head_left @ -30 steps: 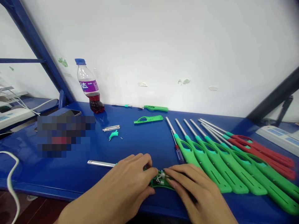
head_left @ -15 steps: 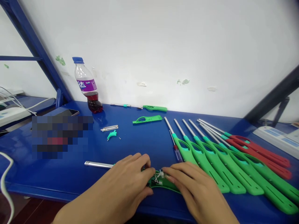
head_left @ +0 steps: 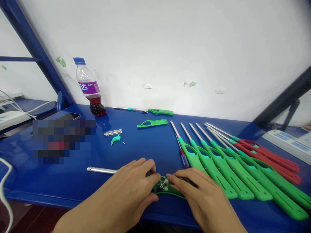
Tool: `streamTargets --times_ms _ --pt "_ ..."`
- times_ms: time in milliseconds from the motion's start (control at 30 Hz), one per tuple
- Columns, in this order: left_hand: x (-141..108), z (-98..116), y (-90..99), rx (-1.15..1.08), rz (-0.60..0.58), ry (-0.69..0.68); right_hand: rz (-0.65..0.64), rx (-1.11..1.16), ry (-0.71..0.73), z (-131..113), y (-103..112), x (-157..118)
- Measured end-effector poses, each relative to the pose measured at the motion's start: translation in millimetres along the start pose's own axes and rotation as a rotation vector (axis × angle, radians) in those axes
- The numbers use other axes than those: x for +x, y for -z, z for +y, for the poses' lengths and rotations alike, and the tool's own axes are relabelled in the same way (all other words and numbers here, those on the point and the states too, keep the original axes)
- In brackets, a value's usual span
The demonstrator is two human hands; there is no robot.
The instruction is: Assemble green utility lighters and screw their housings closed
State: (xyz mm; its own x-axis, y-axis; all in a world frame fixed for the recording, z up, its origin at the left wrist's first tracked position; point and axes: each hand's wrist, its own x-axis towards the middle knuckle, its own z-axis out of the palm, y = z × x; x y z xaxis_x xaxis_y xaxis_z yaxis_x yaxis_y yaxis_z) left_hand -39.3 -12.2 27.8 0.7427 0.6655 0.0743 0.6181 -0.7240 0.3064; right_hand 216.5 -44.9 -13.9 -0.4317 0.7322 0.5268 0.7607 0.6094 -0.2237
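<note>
At the lower centre of the frame, one opened green lighter (head_left: 171, 191) lies between the two hands I am watching, with what seems its metal tube (head_left: 102, 170) jutting out leftward. The left hand (head_left: 136, 182) grasps the casing between thumb and fingers. The right hand (head_left: 198, 192) has its fingertips bent onto a small pale fitting (head_left: 166, 181) inside; I cannot tell whether they pinch it or only press. I judge this piece to be midway: its inner parts are laid bare and no cover is on, so the closing is not done.

Counting outward over the blue counter (head_left: 138, 152), I get, left of centre, one clear cylinder (head_left: 113, 132), one teal trigger (head_left: 116, 138) and one tiny pin (head_left: 124, 143). At the centre are one green half-shell (head_left: 157, 122), one green handle piece (head_left: 165, 112) above it and one thin rod (head_left: 131, 109) further left. On the right I count one screwdriver (head_left: 184, 160), six green lighters (head_left: 245, 174), one partly behind the right hand, and two red lighters (head_left: 279, 158); these eight look whole. At upper left stands one bottle (head_left: 91, 94).
</note>
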Motion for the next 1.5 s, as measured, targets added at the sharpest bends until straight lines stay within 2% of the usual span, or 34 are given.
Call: streamTargets --times_ms 367,567,767,1067,1300,1500 --pt "0.0 0.1 -1.1 0.039 0.041 -0.007 -0.045 0.087 -0.035 -1.6 5.4 2.3" --pt "-2.1 3.8 1.5 0.031 0.011 -0.018 -0.054 0.06 -0.027 -0.9 4.8 1.0" --pt "-4.9 -2.4 3.9 0.022 0.024 -0.094 -0.059 0.017 -0.022 -4.9 5.6 2.0" --pt "-5.5 -6.9 3.5 0.019 0.041 -0.112 -0.037 0.0 -0.013 -3.6 2.2 -0.5" --pt "-1.6 -7.9 4.9 -0.018 0.002 -0.097 -0.008 -0.011 -0.013 -3.0 -0.1 -1.0" --pt "-1.6 -1.1 13.2 -0.051 -0.099 -0.011 0.004 -0.021 -0.026 -3.3 -1.0 -1.8"
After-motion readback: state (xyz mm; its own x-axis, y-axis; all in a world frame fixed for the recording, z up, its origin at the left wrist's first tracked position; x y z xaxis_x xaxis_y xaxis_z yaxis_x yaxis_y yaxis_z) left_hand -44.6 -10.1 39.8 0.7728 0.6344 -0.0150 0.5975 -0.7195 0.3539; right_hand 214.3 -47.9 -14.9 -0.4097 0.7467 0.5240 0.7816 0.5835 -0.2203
